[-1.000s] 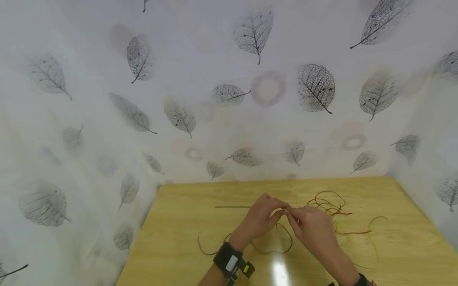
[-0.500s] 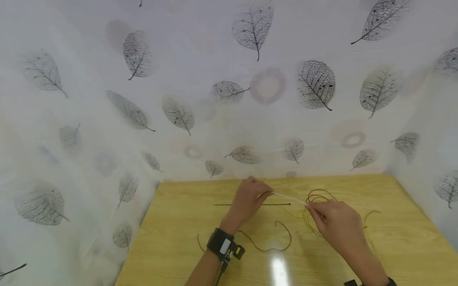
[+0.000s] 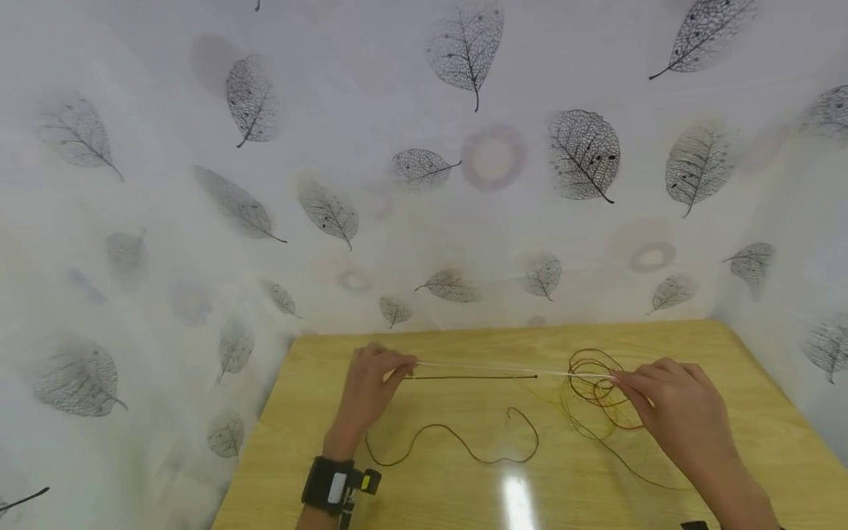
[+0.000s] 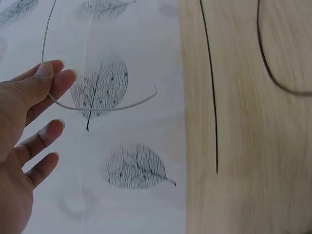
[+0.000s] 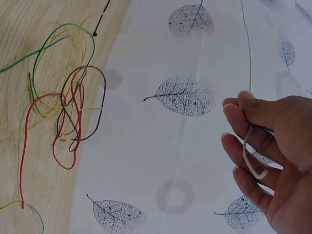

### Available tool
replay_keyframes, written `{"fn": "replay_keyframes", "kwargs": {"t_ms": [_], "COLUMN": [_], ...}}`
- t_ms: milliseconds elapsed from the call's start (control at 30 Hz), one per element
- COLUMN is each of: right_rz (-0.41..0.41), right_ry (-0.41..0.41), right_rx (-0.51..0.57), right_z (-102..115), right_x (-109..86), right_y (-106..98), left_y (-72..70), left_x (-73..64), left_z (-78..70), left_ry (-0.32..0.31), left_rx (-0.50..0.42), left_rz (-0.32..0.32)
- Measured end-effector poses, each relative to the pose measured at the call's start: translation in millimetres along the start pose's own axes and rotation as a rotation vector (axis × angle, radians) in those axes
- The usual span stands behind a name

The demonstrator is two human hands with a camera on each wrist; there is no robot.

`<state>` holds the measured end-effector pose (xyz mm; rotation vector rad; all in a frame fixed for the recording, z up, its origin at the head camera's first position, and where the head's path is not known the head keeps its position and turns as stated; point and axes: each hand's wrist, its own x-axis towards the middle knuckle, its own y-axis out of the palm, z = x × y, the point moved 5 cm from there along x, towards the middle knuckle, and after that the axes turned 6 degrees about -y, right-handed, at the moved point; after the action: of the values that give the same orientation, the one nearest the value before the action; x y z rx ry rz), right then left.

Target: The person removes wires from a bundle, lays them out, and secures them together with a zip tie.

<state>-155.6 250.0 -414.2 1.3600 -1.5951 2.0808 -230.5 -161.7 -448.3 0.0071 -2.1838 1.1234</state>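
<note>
A thin white string (image 3: 490,368) stretches nearly straight between my two hands, over the far part of the table. My left hand (image 3: 371,386) pinches it between thumb and fingers; a short curved tail of the string (image 4: 97,109) hangs past the grip in the left wrist view. On the other side my right hand (image 3: 676,408) pinches it the same way, and its bent end (image 5: 249,158) lies across the fingers in the right wrist view. Just below the taut string in the head view, a straight dark string (image 3: 470,377) lies on the table.
A wavy dark string (image 3: 433,425) lies nearer the front of the wooden table (image 3: 278,471). Tangled red, green, yellow and dark strings (image 5: 80,68) lie on the right. A leaf-patterned white wall covering (image 3: 424,221) rises behind the table.
My hands were together, then drew apart, left hand going left and right hand going right. The white string between them has become visible and much longer.
</note>
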Motion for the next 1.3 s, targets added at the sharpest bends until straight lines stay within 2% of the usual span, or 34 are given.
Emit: {"fn": "replay_keyframes", "kwargs": {"t_ms": [133,333,400,567,700,800,900,1133,1300], "right_rz": [0.055,0.269,0.313,0.366,0.467,0.54,0.58,0.684,0.674], "right_ry": [-0.019,0.017,0.025,0.031,0.072,0.096,0.089,0.095,0.075], "right_rx": [0.034,0.074,0.081,0.093,0.122,0.147,0.188,0.305,0.347], "right_z": [1,7,10,18,24,29,36,49,56], "right_x": [-8.3,-22.0,-26.3,-33.9,-40.3,-45.8,-51.0,-65.8,-70.9], "right_y": [7,31,36,46,54,62,69,85,91], "left_y": [-22.9,-40.1,-41.4,-38.7,-32.1,-27.6,-22.2,-11.0,-5.5], "left_x": [-30.5,-73.3,-86.0,-110.4,-127.1,-137.4,-139.8,-136.5,-132.9], "left_z": [18.8,49.6,59.7,77.7,85.3,86.5,86.6,85.2,82.6], "left_ry": [-0.055,-0.2,-0.253,-0.382,-0.503,-0.557,-0.566,-0.501,-0.453], "left_rx": [-0.021,-0.001,0.001,-0.03,-0.039,-0.048,-0.059,-0.053,-0.093], "left_rz": [0.009,0.08,0.128,0.258,0.347,0.384,0.391,0.408,0.425]}}
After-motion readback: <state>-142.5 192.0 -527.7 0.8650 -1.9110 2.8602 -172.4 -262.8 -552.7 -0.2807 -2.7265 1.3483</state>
